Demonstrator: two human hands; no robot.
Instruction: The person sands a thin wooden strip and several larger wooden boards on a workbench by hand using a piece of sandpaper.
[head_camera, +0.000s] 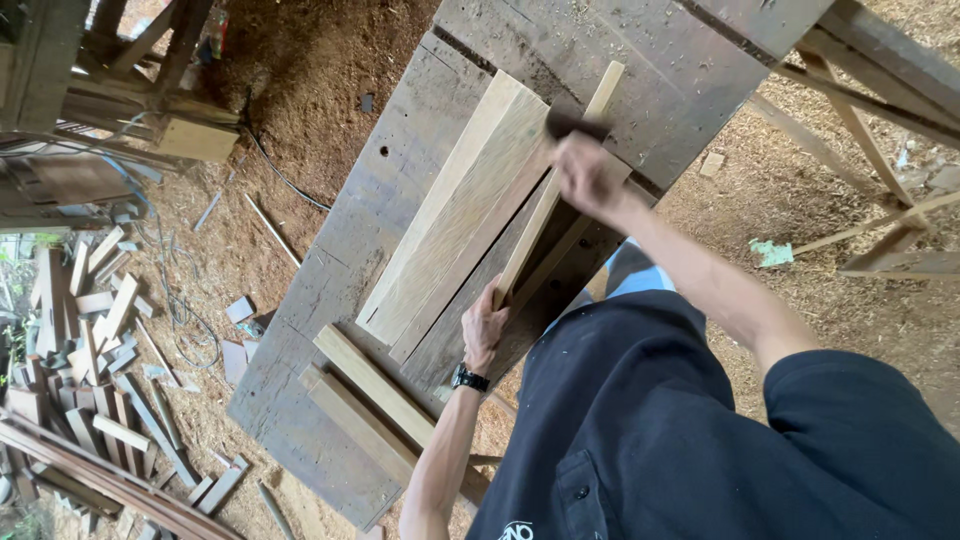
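Sawdust and shavings covered the floor (300, 80), with a pile of offcuts (90, 340) at one side. A grey, dusty plank workbench (330, 300) carried broad pale boards (455, 210) and two short battens (370, 400). A narrow strip (545, 205) lay beside the boards. The left hand (483, 325) gripped the strip's near end. The right hand (588, 172), blurred, was clenched around a small dark tool (570, 124) pressed on the strip.
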